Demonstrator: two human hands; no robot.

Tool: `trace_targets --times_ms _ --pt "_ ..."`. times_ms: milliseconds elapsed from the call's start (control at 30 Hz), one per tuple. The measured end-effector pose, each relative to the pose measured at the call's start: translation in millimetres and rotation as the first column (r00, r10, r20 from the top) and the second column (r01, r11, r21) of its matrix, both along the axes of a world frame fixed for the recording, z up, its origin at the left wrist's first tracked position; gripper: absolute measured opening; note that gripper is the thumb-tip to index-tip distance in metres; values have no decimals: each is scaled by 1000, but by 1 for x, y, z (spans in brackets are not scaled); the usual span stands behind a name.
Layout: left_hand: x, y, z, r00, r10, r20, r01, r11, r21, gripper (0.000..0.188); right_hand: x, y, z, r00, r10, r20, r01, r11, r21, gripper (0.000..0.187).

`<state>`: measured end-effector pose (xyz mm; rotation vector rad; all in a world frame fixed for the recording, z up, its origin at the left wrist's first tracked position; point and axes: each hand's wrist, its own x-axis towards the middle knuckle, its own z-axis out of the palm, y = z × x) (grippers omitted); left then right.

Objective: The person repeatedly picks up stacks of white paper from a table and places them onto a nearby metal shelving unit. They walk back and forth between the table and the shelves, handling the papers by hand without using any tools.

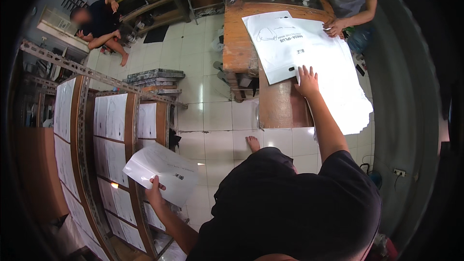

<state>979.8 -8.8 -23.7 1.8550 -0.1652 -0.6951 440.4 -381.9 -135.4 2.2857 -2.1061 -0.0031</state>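
Note:
My left hand [154, 192] is closed on the edge of a glossy white printed sheet [166, 170], with the thumb lying on top. The sheet hangs in the air beside the rack at the left and bears a drawing and small dark print. My right hand [308, 83] reaches forward, fingers spread, onto the near edge of a printed white sheet [273, 43] on the wooden table [235, 36]. Beside it spreads a large pile of white sheets [338, 89], its surface washed out by glare. A co-worker's hand [332, 28] touches the pile's far side.
At the left, metal racks [87, 130] carry brown boards [131, 137] with printed white sheets [110, 116] on them. Dark flat frames [157, 77] are stacked on the tiled floor behind. A second person [104, 24] sits low at the far left. A grey wall [411, 92] bounds the right.

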Motion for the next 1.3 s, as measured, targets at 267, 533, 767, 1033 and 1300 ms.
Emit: trace_targets --times_ms 267,533,767,1033,1300 --pt "29 14 43 984 -17 178 -25 973 229 18 -4 -18 -38 978 187 -92 -197 974 -113 26" --pt "57 51 121 936 -274 223 178 911 373 18 56 -18 -36 878 433 203 -466 870 159 22" --pt "132 44 205 903 -323 282 44 724 689 25 146 8 -39 553 -76 830 -564 699 439 26" --pt "298 72 307 776 -424 466 -161 582 797 63 252 4 32 429 -409 806 -657 471 589 34" --pt "435 0 345 681 -563 469 -202 472 858 43 332 -6 69 322 -422 848 -638 565 523 40"
